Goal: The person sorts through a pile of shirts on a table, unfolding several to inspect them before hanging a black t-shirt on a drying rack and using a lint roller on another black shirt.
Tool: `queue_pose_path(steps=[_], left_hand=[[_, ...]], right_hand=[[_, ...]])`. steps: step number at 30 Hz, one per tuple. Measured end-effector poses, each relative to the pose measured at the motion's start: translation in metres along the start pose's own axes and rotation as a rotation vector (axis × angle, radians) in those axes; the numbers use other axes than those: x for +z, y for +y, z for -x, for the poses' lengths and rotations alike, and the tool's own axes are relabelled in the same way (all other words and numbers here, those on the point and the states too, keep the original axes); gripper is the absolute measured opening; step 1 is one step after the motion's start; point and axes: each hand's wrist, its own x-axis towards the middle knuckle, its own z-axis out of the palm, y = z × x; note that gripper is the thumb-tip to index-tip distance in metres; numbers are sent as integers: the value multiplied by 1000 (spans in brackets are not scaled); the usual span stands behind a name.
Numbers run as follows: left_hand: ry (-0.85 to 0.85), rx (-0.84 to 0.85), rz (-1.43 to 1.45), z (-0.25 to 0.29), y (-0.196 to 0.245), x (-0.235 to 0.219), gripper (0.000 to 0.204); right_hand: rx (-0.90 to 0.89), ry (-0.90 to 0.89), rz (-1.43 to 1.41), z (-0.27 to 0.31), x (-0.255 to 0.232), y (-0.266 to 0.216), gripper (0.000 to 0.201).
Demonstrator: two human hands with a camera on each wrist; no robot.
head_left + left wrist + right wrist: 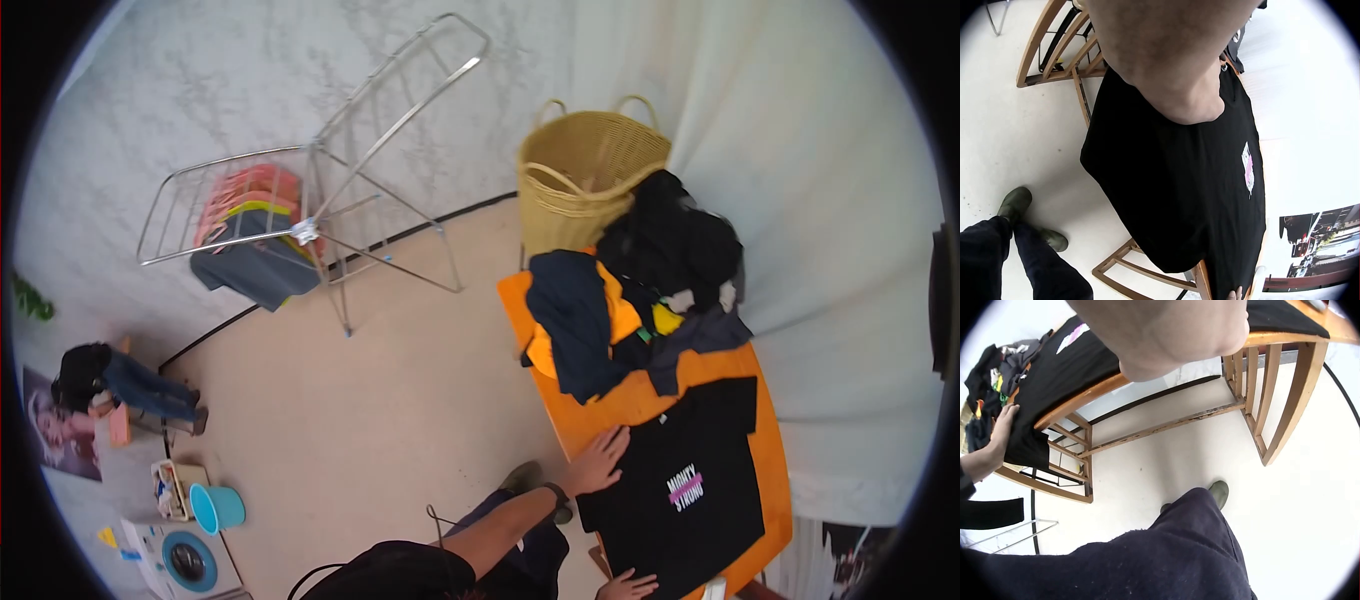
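At lower right, the shirt [655, 500] is laid flat, seemingly steadied by the left hand [598, 462] and right hand [627, 585], fingers outstretched.

matt cloth here on the t-shirt [655, 505], smooth glossy wood on the tabletop [600, 418]! over to the drying rack [306, 232], shiny metal tubing, then rough wicker-like weave on the basket [560, 212], smooth plastic on the bucket [222, 510]

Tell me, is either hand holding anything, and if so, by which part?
Nothing appears held: the left hand rests flat on the black shirt near its collar end, and the right hand touches it toward the hem.
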Motion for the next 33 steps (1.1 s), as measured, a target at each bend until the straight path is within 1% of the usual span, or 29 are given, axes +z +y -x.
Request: queue_pose_path(steps=[1,2,3,4,5,6,7,8,9,10,11,12,13,15,16,17,19,21,23,27,29,31,33], left_hand=[[-4,-46,77,-2,2,-6,78],[-29,-73,166,-6,0,-9,80],[-8,-93,157,-5,-2,5,81],[8,-64,129,-5,-2,8,80],[-9,-72,107,-9,2,1,79],[-18,-70,55,-11,1,7,78],[-13,-41,33,-10,0,13,78],[26,8,13,-9,-2,18,80],[0,1,14,-9,1,15,81],[-39,-19,-18,-8,1,19,82],[-68,-13,-56,-7,4,17,83],[-69,39,-108,-5,-1,21,85],[-82,84,-92,-5,9,24,85],[-80,89,-225,-8,16,15,85],[-132,122,-215,-11,29,11,83],[-147,136,-228,-13,41,15,83],[-225,225,-152,-16,58,28,79],[-252,239,-181,-12,59,40,77],[-332,205,-252,-10,58,45,78],[-335,226,-296,-10,59,48,81],[-350,226,-310,-10,62,46,82],[-324,226,-339,-9,62,52,82],[-323,210,-340,-10,67,59,82]], right_hand=[[117,-268,-73,0,-21,3,62],[73,-338,-157,-4,-36,0,63],[58,-407,-231,-12,-73,1,64],[14,-311,-322,-5,-45,13,66],[-82,-292,-378,-6,-44,16,68],[31,-359,-576,-14,-66,14,71],[95,-410,-609,-20,-68,13,74],[-35,-288,-520,-15,-41,18,75],[46,-294,-538,-13,-37,19,75],[70,-294,-543,-13,-28,25,75],[78,-257,-514,-16,-18,32,75],[145,-235,-568,-24,-22,39,73],[194,-225,-559,-34,-24,50,73],[237,-146,-578,-49,-29,57,71],[246,-134,-557,-51,-26,64,69],[264,-148,-565,-50,-22,68,69],[255,-240,-520,-45,-8,74,70],[258,-230,-550,-36,-5,76,69],[256,-206,-596,-37,-2,78,69],[234,-188,-615,-35,5,90,69],[232,-209,-641,-37,4,94,68],[216,-211,-665,-40,6,98,67],[210,-189,-772,-40,9,107,69]])
